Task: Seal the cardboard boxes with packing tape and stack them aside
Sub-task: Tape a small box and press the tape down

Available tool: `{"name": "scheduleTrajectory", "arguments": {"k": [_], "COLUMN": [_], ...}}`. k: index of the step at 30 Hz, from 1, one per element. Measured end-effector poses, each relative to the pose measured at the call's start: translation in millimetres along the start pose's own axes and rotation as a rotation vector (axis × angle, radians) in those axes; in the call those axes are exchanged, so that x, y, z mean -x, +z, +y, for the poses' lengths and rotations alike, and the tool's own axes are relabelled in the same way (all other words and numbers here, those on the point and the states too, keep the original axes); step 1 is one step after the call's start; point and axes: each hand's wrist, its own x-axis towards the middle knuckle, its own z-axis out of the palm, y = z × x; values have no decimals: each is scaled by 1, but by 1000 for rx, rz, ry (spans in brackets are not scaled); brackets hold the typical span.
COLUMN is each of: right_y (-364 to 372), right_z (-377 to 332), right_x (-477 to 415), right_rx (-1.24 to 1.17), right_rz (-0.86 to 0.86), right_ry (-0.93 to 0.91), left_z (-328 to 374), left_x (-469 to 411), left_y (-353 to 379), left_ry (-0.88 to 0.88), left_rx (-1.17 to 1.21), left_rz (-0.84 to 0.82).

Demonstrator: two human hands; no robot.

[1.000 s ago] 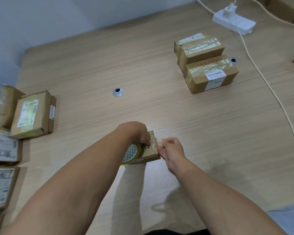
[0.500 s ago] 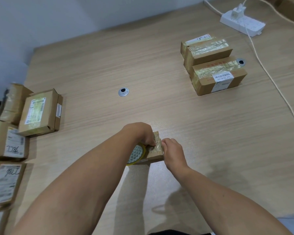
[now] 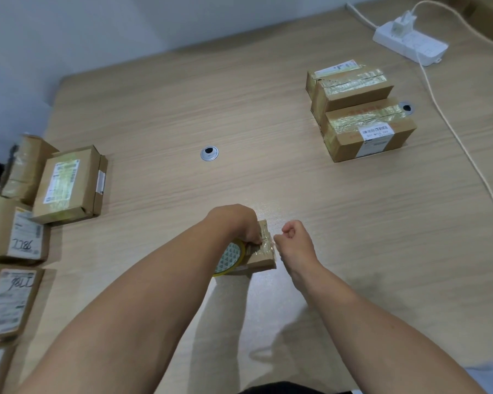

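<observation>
- Box sits on the table, front centre, with clear tape across its top.
- Left hand is curled over the roll, fingertips pinning tape to the box. Probably bracing it for the tear.
- Right hand is just right of the box in a loose fist, nothing visible in it.
- Sealed stack is far right, likely where this box goes next.

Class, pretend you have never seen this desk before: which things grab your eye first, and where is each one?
First, the two hands at bottom centre: the left hand holds a yellow tape roll against a small box, with the right hand curled just beside it. Next, the stack of taped boxes at far right, and the labelled boxes lining the left edge of the table.
</observation>
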Motion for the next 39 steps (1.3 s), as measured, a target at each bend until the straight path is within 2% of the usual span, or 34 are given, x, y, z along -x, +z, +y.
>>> {"name": "scheduleTrajectory", "arguments": {"k": [3,6,9,13,18,22,27,31,33,36,39], "right_y": [3,12,22,27,23,26,27,31,34,36,35], "right_z": [-14,-21,-14,-9,-15,-17,-22,-17,-15,-12,-13], "right_x": [6,18,21,25,33,39,39,42,42,41,41], "right_rx": [-8,157,349,455,689,662,629,566,564,625,681], "right_rz": [35,23,94,140,155,157,171,175,177,179,156], "right_ry": [-25,-88,-196,-274,-340,-303,-249,-238,-243,-272,-293], "left_z": [1,3,3,-8,-28,-33,-58,-78,-88,-100,-104], "left_x": [1,2,5,14,24,36,55,72,76,76,73], "left_y": [0,-1,-1,-2,-2,1,19,45,54,56,47], "left_ry": [-6,-8,8,31,105,103,60,201,249,276,251], "left_rx": [4,-4,-5,24,113,269,413,828,985,1041,995], "left_rz": [2,2,14,29,129,179,113,61,85,163,177]}}
